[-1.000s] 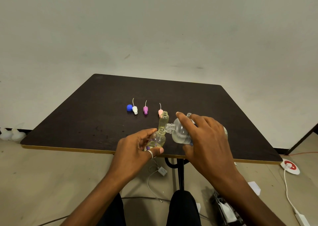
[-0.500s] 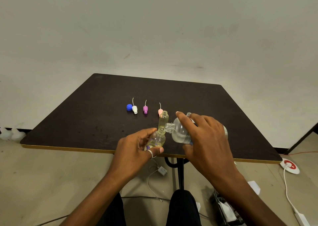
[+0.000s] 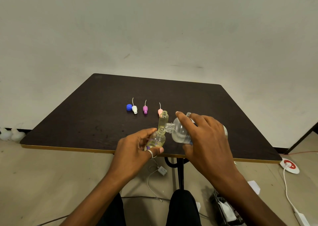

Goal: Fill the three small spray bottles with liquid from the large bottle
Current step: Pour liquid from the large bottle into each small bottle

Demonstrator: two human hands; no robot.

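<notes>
Two hands are pouring above the table's (image 3: 103, 122) near edge: right hand (image 3: 204, 139) gripping the tilted large bottle (image 3: 179, 131) mid-body, left hand (image 3: 136, 148) pinching a small spray bottle (image 3: 157, 139). Both bottles are looking light, slippery, squeezable.

Setting: a bare indoor room arranged as a makeshift workstation, not a furnished home or shop. Indicators: a plain, scuffed off-white wall (image 3: 154, 27); a single dark wood-grain table (image 3: 103, 119) on a metal pedestal; an uncovered beige floor (image 3: 43, 182) carrying loose white cables (image 3: 286, 189), a charger and a round red-and-white socket (image 3: 290, 165).
</notes>
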